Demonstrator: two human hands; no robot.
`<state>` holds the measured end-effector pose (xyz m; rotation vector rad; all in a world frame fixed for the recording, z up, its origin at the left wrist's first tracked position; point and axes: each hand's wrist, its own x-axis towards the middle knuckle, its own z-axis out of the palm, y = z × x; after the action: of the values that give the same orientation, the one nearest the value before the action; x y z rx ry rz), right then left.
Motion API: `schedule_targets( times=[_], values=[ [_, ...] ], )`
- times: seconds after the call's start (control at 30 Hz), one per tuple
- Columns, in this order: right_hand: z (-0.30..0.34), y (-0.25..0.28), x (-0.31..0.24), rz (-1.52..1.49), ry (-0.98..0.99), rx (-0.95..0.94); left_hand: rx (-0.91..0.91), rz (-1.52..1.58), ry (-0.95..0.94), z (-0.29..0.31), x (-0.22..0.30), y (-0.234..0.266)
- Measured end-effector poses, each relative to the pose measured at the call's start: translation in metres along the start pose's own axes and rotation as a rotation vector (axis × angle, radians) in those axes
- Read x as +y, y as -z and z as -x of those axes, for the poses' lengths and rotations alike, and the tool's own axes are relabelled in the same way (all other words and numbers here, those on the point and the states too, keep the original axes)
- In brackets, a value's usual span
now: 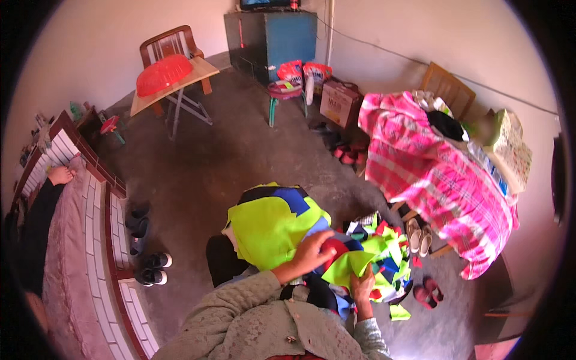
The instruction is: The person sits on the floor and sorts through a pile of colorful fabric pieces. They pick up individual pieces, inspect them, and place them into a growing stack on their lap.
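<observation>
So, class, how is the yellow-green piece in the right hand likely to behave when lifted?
Probably floppy: the yellow-green piece in the right hand looks like thin cloth. Likely light, being much smaller than the scrap pile. Lifting might drag neighbours, since other scraps crowd close.

Right hand point(362, 287) holding lime fabric piece point(346, 267); left hand point(308, 257) near; fabric heap point(388, 252) alongside.

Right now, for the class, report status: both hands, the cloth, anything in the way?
Left hand open, at lime-yellow fabric bundle's edge. Right hand gripping lime-yellow fabric scrap. Multicoloured scrap heap crowding close beside right hand.
</observation>
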<state>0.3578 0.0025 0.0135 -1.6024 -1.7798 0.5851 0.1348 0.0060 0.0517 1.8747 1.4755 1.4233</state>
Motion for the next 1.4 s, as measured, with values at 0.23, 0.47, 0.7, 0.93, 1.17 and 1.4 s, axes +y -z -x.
schedule_targets(
  times=[0.23, 0.47, 0.7, 0.93, 1.17, 1.4],
  values=[
    [0.001, -0.001, 0.004, -0.097, 0.024, 0.043, -0.241, -0.002, 0.153, 0.024, -0.009, -0.049],
    [0.000, -0.005, 0.006, -0.155, -0.017, -0.018, -0.361, 0.022, 0.275, 0.026, -0.008, -0.045],
    [-0.002, 0.025, -0.009, -0.658, -0.032, -0.325, -0.372, 0.072, 0.205, 0.033, -0.005, -0.040],
    [-0.022, 0.056, -0.042, -0.675, -0.108, -0.486, -0.519, 0.461, -0.104, 0.045, -0.009, -0.031],
    [-0.029, 0.025, -0.020, -0.058, 0.030, -0.337, -0.715, 0.278, -0.087, 0.048, -0.009, -0.023],
    [-0.020, 0.016, -0.008, 0.042, 0.070, -0.177, -0.685, 0.696, 0.304, 0.036, 0.026, 0.024]
  ],
)
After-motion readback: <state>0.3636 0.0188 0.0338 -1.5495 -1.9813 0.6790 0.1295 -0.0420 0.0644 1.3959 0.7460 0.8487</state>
